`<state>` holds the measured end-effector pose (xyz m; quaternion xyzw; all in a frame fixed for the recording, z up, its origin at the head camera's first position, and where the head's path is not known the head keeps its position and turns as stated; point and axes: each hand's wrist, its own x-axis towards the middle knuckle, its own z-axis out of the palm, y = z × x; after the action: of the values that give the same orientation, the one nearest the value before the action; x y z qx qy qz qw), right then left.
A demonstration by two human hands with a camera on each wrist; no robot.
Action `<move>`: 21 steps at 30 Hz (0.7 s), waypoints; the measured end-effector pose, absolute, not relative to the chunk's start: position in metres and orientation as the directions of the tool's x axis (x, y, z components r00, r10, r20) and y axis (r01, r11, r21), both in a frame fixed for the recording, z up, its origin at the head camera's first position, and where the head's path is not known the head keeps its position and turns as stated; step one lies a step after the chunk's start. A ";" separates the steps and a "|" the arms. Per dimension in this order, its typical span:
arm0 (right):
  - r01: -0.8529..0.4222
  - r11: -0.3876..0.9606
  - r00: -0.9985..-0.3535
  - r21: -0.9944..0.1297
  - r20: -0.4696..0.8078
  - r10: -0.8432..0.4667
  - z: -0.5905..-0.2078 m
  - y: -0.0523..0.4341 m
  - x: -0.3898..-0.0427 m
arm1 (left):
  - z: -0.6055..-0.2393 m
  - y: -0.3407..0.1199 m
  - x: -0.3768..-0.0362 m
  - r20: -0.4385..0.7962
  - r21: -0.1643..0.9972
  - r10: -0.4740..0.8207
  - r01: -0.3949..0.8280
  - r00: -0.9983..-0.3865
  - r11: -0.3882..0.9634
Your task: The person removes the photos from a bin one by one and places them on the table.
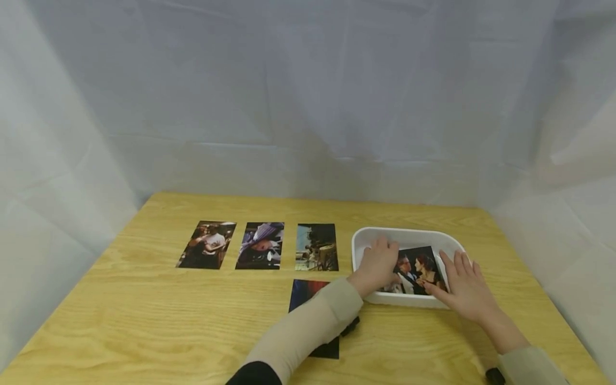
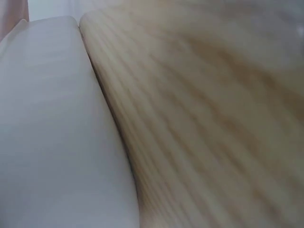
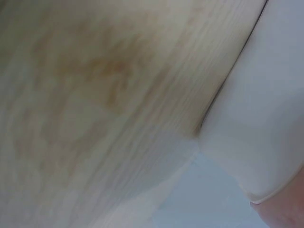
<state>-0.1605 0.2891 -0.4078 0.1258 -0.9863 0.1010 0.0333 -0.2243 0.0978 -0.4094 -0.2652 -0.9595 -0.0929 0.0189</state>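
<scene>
A white tray (image 1: 404, 232) stands on the right of the wooden table (image 1: 144, 321), and both hands reach into it. In it lies a photo of a couple (image 1: 417, 270). My left hand (image 1: 377, 264) has its fingers curled at the photo's left edge, thumb on the print. My right hand (image 1: 464, 283) lies with straight fingers along the photo's right side, over the tray's near rim. The left wrist view is blurred and shows only the tray wall (image 2: 52, 133) beside the table (image 2: 213, 118). The right wrist view shows the tray wall (image 3: 266, 118) and wood (image 3: 95, 95).
Three photos lie in a row left of the tray: one (image 1: 207, 244), a second (image 1: 260, 245), a third (image 1: 316, 247). A dark photo (image 1: 305, 293) lies partly under my left forearm. White cloth walls close in the table's back and sides.
</scene>
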 end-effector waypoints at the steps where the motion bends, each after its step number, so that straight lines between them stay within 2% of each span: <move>1: -0.256 0.948 -0.966 -0.188 0.092 -0.243 -0.408 0.289 -0.160 | -0.409 0.097 -0.224 0.085 0.202 0.511 0.517 -0.856 0.832; 6: -0.258 0.947 -0.965 -0.192 0.096 -0.243 -0.407 0.289 -0.161 | -0.406 0.096 -0.225 0.086 0.361 0.525 0.518 -0.846 0.775; 15: -0.264 0.947 -0.962 -0.182 0.125 -0.244 -0.407 0.292 -0.162 | -0.385 0.080 -0.224 0.246 0.364 0.460 0.521 -0.853 0.772; 21: -0.282 0.943 -0.955 -0.176 0.147 -0.258 -0.409 0.291 -0.160 | -0.365 0.039 -0.226 0.285 0.565 0.357 0.457 -0.889 0.687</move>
<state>-0.1598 0.2912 -0.4086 0.1370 -0.9838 0.0978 0.0612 -0.2257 0.0395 -0.3648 -0.2225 -0.9152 -0.3272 0.0763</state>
